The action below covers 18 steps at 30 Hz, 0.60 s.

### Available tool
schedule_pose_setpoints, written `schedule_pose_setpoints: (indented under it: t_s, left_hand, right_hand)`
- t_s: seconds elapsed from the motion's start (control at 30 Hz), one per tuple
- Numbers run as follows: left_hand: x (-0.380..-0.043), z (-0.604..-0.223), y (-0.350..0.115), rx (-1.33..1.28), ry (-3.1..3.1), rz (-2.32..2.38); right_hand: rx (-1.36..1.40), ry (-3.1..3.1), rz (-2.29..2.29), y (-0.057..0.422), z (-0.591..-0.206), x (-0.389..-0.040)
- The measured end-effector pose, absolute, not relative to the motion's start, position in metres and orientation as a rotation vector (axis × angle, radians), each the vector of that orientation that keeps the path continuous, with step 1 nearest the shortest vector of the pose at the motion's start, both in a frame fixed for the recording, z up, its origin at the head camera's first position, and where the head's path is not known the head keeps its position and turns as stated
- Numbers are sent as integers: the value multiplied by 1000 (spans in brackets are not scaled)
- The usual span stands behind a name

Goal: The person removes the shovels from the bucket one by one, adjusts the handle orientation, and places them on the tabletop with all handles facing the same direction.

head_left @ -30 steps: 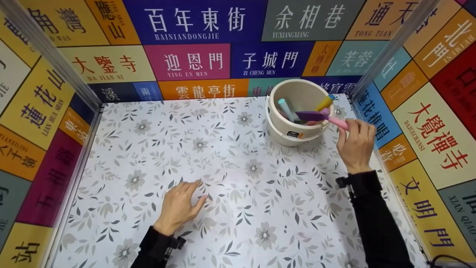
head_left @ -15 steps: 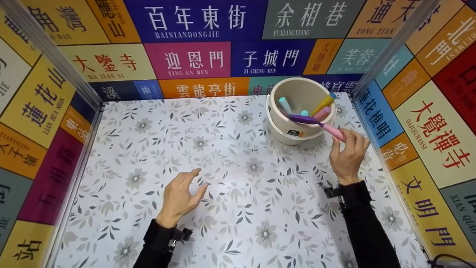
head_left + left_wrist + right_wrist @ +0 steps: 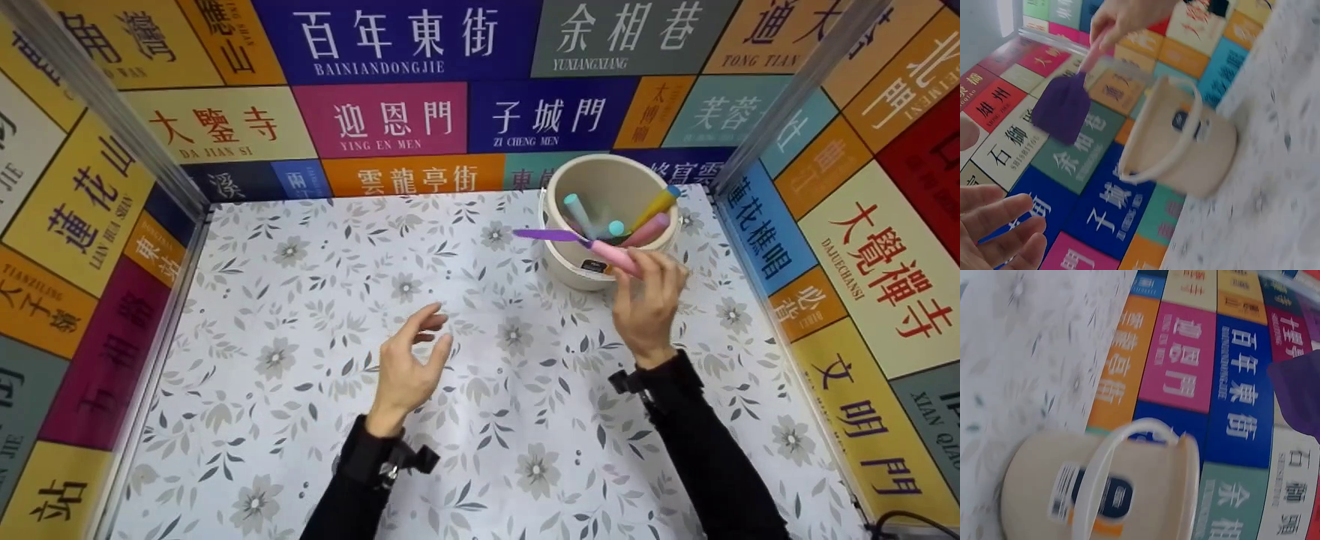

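My right hand (image 3: 651, 306) pinches the pink handle of a spatula (image 3: 551, 235) with a flat purple head. The spatula is held above the front rim of a cream bucket (image 3: 574, 271), its head pointing left past the rim. In the left wrist view the purple spatula (image 3: 1062, 107) hangs clear of the bucket (image 3: 1207, 149). Only part of its head shows in the right wrist view, at the right edge. My left hand (image 3: 411, 369) hovers over the table's middle, fingers loosely bent and holding nothing.
Inside the bucket stand two turquoise handles (image 3: 574, 204), a yellow handle (image 3: 658, 207) with a blue end and a pink handle (image 3: 651, 227); their lower ends are hidden. Sign-printed walls (image 3: 390, 120) enclose the floral tabletop (image 3: 300, 330) at the back and both sides.
My right hand has moved left with the spatula, bringing its head from over the bucket's opening to beyond the left rim. My left hand has moved up and right.
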State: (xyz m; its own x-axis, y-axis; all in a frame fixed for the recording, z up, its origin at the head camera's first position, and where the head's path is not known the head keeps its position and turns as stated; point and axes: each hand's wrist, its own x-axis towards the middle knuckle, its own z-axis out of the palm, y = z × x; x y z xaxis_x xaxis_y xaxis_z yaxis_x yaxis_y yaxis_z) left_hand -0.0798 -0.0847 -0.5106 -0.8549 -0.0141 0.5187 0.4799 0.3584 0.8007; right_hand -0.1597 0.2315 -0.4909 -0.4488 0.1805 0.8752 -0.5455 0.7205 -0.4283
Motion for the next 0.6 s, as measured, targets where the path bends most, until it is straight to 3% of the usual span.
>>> schedule_pose_setpoints:
  t_s: [0.27,0.6]
  left_hand:
    - [-85,-501,-50,-316,-2139,-1908]
    - [-93,-501,-20,-9,-1722,-2478]
  right_hand:
    - [501,-1790,908,170,-499,-153]
    - [636,-1819,902,118,-524,-134]
